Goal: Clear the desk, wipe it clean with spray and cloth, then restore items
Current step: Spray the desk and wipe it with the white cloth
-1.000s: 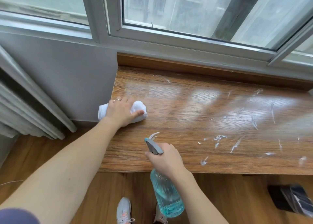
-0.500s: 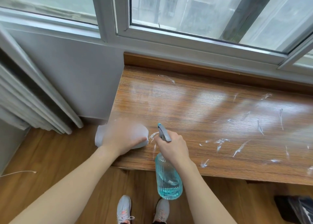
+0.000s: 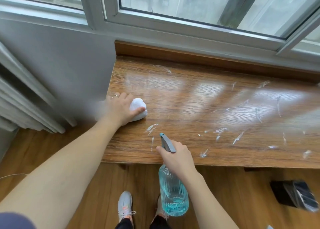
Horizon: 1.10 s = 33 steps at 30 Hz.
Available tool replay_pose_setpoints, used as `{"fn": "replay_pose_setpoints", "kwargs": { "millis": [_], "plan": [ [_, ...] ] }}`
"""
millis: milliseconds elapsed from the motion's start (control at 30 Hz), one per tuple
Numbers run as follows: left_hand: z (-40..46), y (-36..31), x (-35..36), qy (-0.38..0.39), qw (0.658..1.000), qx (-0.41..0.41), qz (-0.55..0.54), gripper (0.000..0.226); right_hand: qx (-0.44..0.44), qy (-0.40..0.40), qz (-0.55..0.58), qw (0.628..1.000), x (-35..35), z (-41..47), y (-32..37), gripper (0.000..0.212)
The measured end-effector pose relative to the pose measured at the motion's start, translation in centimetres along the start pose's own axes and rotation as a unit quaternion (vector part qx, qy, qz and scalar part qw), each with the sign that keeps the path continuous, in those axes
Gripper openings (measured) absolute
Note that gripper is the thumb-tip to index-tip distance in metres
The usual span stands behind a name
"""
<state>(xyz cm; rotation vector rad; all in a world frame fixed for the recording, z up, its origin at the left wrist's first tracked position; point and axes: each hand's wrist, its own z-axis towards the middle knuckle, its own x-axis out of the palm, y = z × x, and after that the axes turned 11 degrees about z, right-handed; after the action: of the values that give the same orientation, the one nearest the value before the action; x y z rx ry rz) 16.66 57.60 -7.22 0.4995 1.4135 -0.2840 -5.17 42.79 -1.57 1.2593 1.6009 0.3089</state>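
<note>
The wooden desk (image 3: 190,97) under the window carries white smears and streaks, most of them toward the right. My left hand (image 3: 121,108) presses a bunched white cloth (image 3: 138,108) onto the desk near its left edge, thumb curled over the cloth. My right hand (image 3: 176,157) grips the neck of a clear ribbed spray bottle (image 3: 173,194) with blue liquid, held in front of the desk's near edge. Its grey nozzle (image 3: 166,142) points up over the desk.
A grey wall and a window frame (image 3: 173,27) bound the desk at the left and back. Folded curtains (image 3: 26,104) hang at the left. A dark object (image 3: 294,194) lies on the wooden floor at the lower right. My shoes (image 3: 124,206) stand below the desk edge.
My left hand slid the cloth toward the near edge, then back away along the left side. The bottle hand rose toward the desk and dropped back slightly.
</note>
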Motion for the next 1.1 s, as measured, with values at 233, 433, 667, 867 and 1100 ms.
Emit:
{"fn": "replay_pose_setpoints", "kwargs": {
  "millis": [233, 433, 667, 867, 1100],
  "plan": [
    [-5.5, -0.4, 0.4, -0.03, 0.998, 0.036, -0.036, 0.083, 0.012, 0.016, 0.045, 0.999, 0.2, -1.3, -1.3, 0.024],
    [-11.7, -1.4, 0.2, -0.041, 0.999, 0.019, -0.031, 0.078, 0.004, 0.028, 0.053, 0.998, 0.2, -1.9, -2.0, 0.027],
    [-13.2, -1.9, -0.5, -0.05, 0.998, 0.002, -0.031, 0.081, 0.027, 0.003, 0.07, 0.997, -0.1, -2.4, -3.0, 0.022],
    [-13.0, -1.8, -0.2, -0.066, 0.998, 0.0, -0.024, 0.077, 0.021, 0.027, 0.061, 0.998, -0.1, -2.3, -2.4, 0.026],
    [-12.8, -1.6, 0.3, -0.069, 0.997, 0.003, -0.02, 0.075, 0.016, 0.031, 0.036, 0.999, 0.1, -1.9, -1.6, 0.029]
  ]
}}
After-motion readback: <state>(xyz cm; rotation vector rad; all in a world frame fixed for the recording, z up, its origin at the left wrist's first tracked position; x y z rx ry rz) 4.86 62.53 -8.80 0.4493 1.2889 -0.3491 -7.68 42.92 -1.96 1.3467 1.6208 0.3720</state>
